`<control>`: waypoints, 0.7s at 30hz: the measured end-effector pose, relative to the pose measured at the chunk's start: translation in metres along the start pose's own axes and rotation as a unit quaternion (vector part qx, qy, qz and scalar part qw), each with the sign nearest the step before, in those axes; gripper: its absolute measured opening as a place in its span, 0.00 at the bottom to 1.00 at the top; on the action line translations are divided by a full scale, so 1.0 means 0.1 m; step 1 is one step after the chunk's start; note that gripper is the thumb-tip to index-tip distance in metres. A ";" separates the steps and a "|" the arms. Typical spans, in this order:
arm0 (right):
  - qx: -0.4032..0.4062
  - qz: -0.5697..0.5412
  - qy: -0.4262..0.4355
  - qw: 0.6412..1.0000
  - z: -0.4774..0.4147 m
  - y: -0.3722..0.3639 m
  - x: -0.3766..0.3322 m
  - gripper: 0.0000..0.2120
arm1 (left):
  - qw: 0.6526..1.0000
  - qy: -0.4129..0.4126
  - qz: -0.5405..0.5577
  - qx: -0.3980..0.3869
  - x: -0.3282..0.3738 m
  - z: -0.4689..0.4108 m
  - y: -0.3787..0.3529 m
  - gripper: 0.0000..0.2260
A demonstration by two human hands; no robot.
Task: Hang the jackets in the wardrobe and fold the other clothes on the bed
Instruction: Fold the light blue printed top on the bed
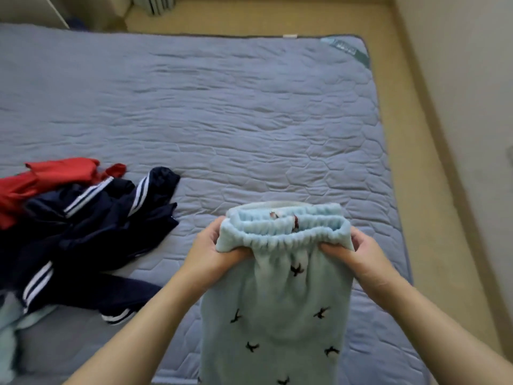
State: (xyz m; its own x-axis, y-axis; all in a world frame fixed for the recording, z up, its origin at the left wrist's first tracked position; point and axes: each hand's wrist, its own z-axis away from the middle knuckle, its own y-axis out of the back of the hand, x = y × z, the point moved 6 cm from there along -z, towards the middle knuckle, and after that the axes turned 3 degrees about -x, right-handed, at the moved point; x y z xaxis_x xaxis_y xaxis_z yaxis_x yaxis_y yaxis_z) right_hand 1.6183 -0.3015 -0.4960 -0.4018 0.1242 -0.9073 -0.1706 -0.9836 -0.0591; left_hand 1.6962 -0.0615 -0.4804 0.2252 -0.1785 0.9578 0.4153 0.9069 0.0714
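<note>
Trousers (277, 315) hang with waistband ends pinched by left hand (213, 254) and right hand (361, 257) fingers (336, 248).

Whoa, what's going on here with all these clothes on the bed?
A person holds up light blue fleece trousers printed with small black birds, with a left-hand grip and a right-hand grip pinching either end of the elastic waistband. The legs run down out of view. On the left of the bed lies an unsorted heap: navy garments with white stripes, partly over a red garment. Nothing in view looks folded yet.
</note>
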 end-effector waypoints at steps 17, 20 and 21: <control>-0.095 0.090 0.119 0.984 1.29 -0.08 -2.27 0.16 | 0.986 -0.028 -0.062 -0.153 2.25 0.82 0.20 0.26; -0.070 0.069 0.112 0.989 1.29 -0.02 -2.32 0.13 | 0.991 -0.015 -0.016 -0.131 2.26 0.86 0.19 0.23; -0.074 0.070 0.107 0.989 1.29 -0.02 -2.31 0.13 | 0.992 -0.008 -0.015 -0.129 2.25 0.86 0.17 0.23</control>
State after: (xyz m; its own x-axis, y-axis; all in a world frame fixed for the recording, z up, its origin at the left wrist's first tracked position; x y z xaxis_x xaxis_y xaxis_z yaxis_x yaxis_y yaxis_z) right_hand 1.5959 -0.3112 -0.2323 -0.2106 -0.0298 -0.9771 0.0126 -0.9995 0.0278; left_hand 1.6783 -0.0539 -0.2403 0.1954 -0.1957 0.9610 0.6331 0.7735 0.0288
